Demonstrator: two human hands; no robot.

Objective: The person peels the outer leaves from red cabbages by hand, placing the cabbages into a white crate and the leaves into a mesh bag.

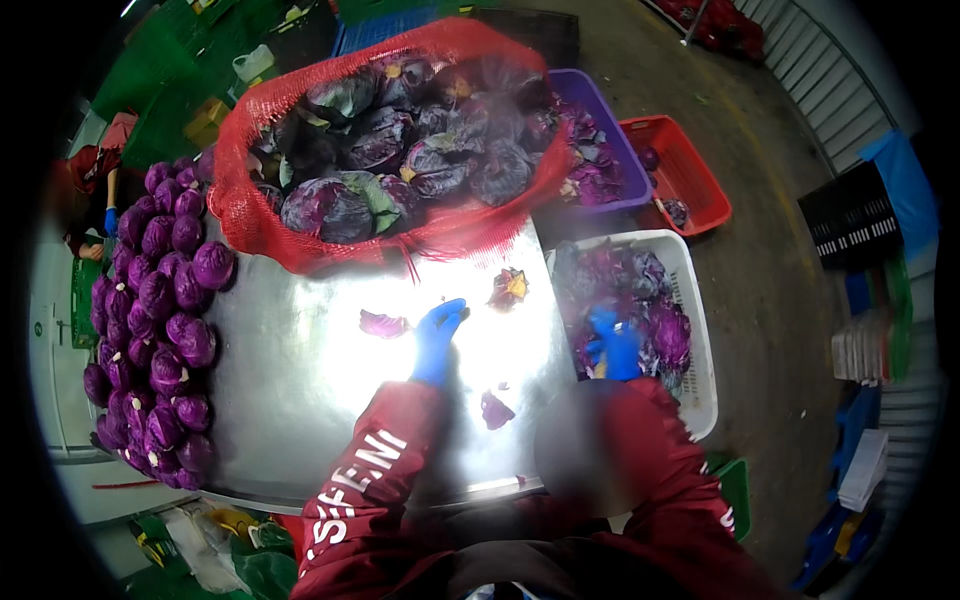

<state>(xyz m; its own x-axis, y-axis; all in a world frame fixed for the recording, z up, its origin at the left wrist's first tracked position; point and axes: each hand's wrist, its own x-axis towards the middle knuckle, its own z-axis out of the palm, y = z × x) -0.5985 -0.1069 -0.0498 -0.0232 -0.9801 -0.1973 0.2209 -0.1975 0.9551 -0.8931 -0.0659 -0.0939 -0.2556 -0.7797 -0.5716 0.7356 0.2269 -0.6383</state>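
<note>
My left hand (437, 338), in a blue glove, is over the steel table (290, 390) with its fingers stretched out and nothing visible in it. A purple cabbage leaf (384, 324) lies just left of it. To its right are a cut cabbage stump (509, 288) with a yellowish core and a torn leaf piece (495, 410). My right hand (616, 346), also blue-gloved, reaches into the white crate (702, 350) of purple cabbage leaves (668, 335). Its fingers are blurred, so its grip is unclear.
A red mesh sack (300, 258) of untrimmed red cabbages (380, 135) lies open at the table's far side. Trimmed cabbages (155, 295) are heaped along the left. Purple (635, 165) and red (712, 195) crates stand beyond the white one. Another person (92, 175) is at far left.
</note>
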